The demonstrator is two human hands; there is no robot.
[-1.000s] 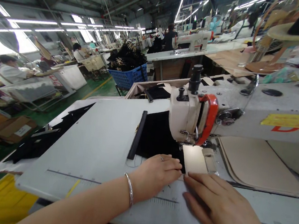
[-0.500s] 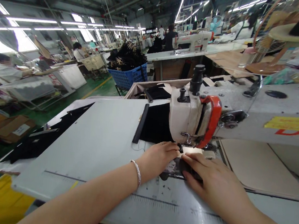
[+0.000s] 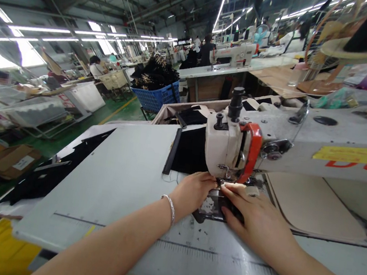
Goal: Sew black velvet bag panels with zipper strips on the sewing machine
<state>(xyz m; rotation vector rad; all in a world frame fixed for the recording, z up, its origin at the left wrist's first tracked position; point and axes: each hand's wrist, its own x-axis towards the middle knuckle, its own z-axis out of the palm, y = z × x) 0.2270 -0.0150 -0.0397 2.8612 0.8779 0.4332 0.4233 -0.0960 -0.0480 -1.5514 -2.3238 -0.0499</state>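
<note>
A sewing machine (image 3: 229,145) with a red guard stands over the pale work surface (image 3: 123,161). My left hand (image 3: 195,192), a silver bracelet at its wrist, has its fingers pressed together at the edge of black fabric (image 3: 190,149), just left of the needle area. What its fingertips hold is too small to tell. My right hand (image 3: 254,211) lies beside it with fingers apart and fingertips on a small cream piece (image 3: 236,186) below the machine head. The needle is hidden. A dark strip (image 3: 172,151) borders the black fabric on its left.
Behind the machine is a fabric-lined bin (image 3: 162,113) of pieces. A blue basket (image 3: 155,98) holds dark items farther back. Black pieces (image 3: 44,178) lie along the left edge. Beige panels (image 3: 312,207) are under the machine arm. Other people sit at tables in the background.
The cream piece under my right fingertips shows less and looks narrower. Both hands stay close to the needle area. The view has shifted slightly.
</note>
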